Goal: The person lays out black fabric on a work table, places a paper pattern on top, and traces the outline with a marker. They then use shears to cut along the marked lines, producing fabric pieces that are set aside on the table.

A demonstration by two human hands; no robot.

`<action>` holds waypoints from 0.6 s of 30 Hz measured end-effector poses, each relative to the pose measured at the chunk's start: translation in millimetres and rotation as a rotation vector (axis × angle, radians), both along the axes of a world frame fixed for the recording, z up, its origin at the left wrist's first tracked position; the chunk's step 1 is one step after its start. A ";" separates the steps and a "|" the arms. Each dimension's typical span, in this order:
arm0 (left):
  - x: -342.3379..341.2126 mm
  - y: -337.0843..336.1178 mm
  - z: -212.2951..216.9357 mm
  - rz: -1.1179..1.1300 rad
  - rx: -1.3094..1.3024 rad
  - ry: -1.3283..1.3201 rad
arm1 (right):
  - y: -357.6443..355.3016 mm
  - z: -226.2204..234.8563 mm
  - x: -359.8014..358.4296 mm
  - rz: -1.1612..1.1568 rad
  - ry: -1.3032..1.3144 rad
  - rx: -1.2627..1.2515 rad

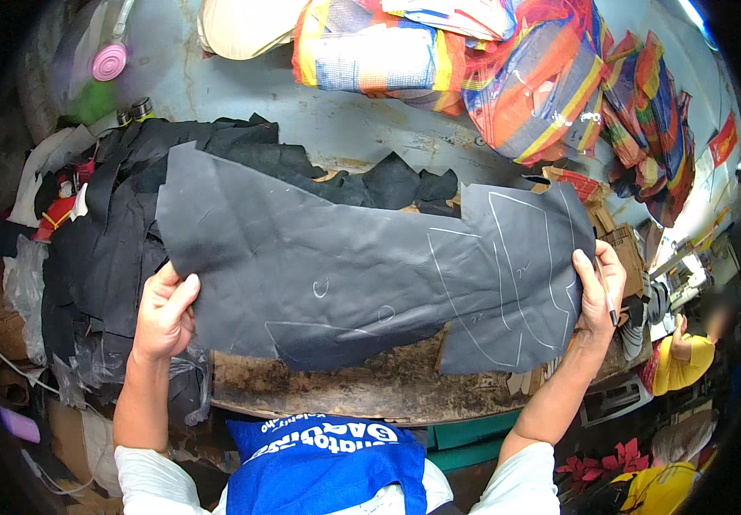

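- Two hands are holding on.
- One big black sheet is showing.
- One pen is poking out.
- One pink round thing is showing.

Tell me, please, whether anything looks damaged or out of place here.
The black sheet looks odd: its edges are uneven rather than straight, with a notch along the bottom and a step along the top.

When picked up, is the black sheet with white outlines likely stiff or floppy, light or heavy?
The black sheet is probably floppy: its surface wrinkles between the left hand and right hand. It may be fairly light for its size: pinching both ends holds it up.
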State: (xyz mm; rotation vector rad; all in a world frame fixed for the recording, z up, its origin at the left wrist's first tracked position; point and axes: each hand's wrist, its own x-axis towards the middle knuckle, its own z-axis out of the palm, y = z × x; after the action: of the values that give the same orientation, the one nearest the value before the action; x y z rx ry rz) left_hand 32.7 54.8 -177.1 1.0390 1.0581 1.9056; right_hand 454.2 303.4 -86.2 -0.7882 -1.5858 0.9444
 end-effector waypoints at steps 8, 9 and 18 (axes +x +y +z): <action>-4.0 -13.4 -61.9 0.016 -0.210 -0.046 | 5.0 -86.8 -22.4 -0.264 -0.297 0.028; -5.0 -5.8 -74.2 0.265 -0.396 0.101 | 4.2 -107.6 -39.1 -0.269 -0.324 0.024; 103.8 59.2 -163.8 -0.022 -0.662 -0.369 | -137.8 -208.1 -165.4 0.516 -0.456 0.182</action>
State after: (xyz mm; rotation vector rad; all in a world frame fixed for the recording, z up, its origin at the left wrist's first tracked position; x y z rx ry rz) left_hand 136.5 114.0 -340.9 0.3096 1.3072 1.4761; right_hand 288.9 165.6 -294.3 -0.4898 -2.3106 1.0020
